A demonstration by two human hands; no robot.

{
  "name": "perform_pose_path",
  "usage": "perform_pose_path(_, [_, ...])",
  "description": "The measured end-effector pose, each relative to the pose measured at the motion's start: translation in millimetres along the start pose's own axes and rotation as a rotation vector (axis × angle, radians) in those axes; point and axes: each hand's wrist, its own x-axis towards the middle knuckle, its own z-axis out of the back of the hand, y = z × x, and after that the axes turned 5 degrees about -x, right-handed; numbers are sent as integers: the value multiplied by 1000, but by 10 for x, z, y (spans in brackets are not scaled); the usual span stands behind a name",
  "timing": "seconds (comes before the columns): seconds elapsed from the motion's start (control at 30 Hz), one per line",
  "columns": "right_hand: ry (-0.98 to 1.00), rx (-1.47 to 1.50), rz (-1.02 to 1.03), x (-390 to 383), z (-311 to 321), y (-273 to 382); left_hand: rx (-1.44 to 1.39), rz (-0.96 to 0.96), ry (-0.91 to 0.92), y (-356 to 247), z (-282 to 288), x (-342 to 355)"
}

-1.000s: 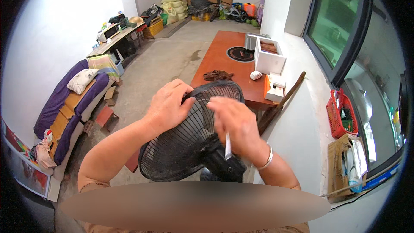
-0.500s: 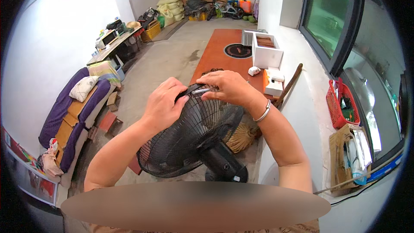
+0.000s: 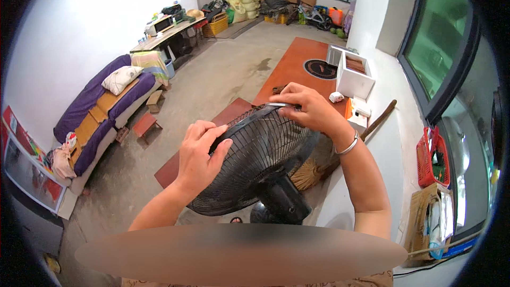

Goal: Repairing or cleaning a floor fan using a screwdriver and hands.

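A black fan with a wire grille (image 3: pixel 255 159) and a black motor housing (image 3: pixel 284 202) fills the middle of the view, seen from behind. My left hand (image 3: pixel 201 154) lies flat on the left rim of the grille. At the grille's top edge my right hand (image 3: pixel 311 109), with a silver bangle on its wrist, pinches a thin light tool against the rim.
An orange-brown table (image 3: pixel 303 69) with a white box (image 3: pixel 353 72) stands beyond the fan. A straw broom (image 3: pixel 319 165) leans on the right wall. A purple sofa (image 3: pixel 101 111) and small stools (image 3: pixel 146 125) stand at the left; sacks and clutter fill the far end.
My right hand has moved from the middle of the grille up to its top edge. My left hand has slid down the left rim. The fan has tilted slightly.
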Motion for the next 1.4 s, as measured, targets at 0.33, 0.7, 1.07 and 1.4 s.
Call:
perform_pose_path(0.33, [-186, 126, -2, -79, -216, -34, 32, -101, -245, -7, -162, -11])
perform_pose_path(0.7, [-142, 70, 2, -117, -82, -57, 18, -169, -193, 55, -181, 97])
perform_pose_path(1.07, [-549, 133, -47, -169, -264, -110, 13, -168, -146, 181, -161, 197])
perform_pose_path(1.4, [-850, 705, -354, -788, -285, 102, -14, -112, -37, 86, -178, 358])
